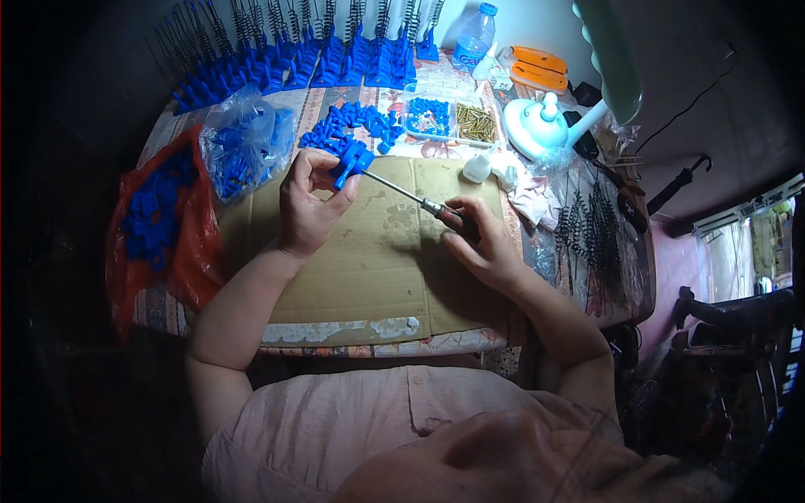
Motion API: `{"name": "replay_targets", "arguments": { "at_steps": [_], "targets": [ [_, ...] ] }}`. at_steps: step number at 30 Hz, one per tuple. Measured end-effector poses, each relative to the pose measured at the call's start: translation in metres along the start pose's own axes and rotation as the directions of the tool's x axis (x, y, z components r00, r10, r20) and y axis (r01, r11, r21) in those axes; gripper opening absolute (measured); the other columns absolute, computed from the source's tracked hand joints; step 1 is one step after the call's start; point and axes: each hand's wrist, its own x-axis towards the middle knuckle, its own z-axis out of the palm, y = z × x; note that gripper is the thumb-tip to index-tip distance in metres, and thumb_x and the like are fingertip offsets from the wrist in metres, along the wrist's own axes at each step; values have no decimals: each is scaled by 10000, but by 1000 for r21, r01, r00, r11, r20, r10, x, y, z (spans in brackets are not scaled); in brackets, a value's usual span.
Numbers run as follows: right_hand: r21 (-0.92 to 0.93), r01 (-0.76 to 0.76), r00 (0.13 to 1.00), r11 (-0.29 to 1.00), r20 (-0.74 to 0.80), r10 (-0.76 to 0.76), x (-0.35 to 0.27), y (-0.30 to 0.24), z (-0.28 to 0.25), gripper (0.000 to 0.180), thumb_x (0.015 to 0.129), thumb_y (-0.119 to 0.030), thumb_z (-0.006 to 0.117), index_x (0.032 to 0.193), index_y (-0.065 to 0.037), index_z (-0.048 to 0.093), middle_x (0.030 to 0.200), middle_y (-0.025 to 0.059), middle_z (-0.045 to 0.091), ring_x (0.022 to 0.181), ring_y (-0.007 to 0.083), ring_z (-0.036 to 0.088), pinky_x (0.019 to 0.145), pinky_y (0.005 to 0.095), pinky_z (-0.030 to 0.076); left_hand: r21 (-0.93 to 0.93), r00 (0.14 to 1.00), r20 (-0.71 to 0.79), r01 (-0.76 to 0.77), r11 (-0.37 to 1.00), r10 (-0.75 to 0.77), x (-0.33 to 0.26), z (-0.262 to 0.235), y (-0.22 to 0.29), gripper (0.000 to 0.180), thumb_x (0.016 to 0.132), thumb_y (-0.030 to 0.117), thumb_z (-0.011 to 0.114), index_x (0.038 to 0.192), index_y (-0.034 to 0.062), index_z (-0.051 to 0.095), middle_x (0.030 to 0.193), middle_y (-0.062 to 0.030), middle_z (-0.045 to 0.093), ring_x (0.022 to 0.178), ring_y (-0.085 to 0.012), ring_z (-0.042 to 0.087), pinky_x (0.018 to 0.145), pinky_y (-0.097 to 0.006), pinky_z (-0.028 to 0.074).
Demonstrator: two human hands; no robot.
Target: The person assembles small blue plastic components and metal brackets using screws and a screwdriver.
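My left hand [309, 201] grips a small blue plastic part [351, 163] above the cardboard sheet [369, 268]. My right hand [480, 243] holds a screwdriver [419, 199] by its dark handle. Its thin metal shaft runs up and left, and the tip meets the blue part. Both hands are over the middle of the table.
Loose blue parts [356, 126] lie behind the cardboard. A clear bag [247, 147] and a red bag [159, 218] of blue parts sit left. A clear tray [449, 117] holds blue pieces and brass screws. Finished blue pieces with black springs [302, 50] line the back. A lamp [545, 121], a bottle [475, 35] and black wire pieces [595, 226] are right.
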Motion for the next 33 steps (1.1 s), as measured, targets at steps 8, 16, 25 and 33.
{"name": "replay_targets", "arguments": {
  "at_steps": [8, 16, 25, 33],
  "targets": [
    [-12, -21, 1000, 1000, -10, 21, 0, 4, -1, 323, 861, -90, 658, 1145, -30, 516, 979, 168, 644, 886, 289, 655, 768, 355, 502, 8, 995, -75, -66, 998, 66, 2, 2, -1, 289, 794, 30, 737, 975, 29, 511, 881, -34, 597, 735, -80, 610, 666, -234, 513],
    [-130, 93, 996, 987, 11, -92, 5, -3, -5, 281, 886, -90, 617, 1154, -15, 575, 992, 167, 632, 899, 303, 624, 795, 362, 485, -12, 1000, -1, 16, 1000, -16, 1, -2, -1, 298, 821, -3, 694, 1026, 28, 479, 1021, -45, 515, 899, -99, 587, 793, -251, 493],
    [-142, 65, 998, 988, 26, -62, 3, -12, -6, 248, 919, -105, 571, 1156, -31, 568, 953, 157, 626, 878, 291, 628, 777, 356, 484, -1, 1000, -3, 18, 1000, -18, 0, -2, -1, 308, 817, -10, 697, 1034, 26, 480, 1027, -45, 512, 905, -102, 587, 793, -251, 495],
    [-112, 63, 998, 992, 16, -61, 2, -5, -3, 299, 903, -95, 598, 1190, -40, 539, 949, 153, 628, 848, 277, 646, 750, 353, 498, -18, 999, -34, -14, 1000, 13, 2, 2, -2, 291, 811, 21, 716, 1002, 33, 497, 949, -37, 554, 821, -88, 593, 735, -244, 500]
  ]
}}
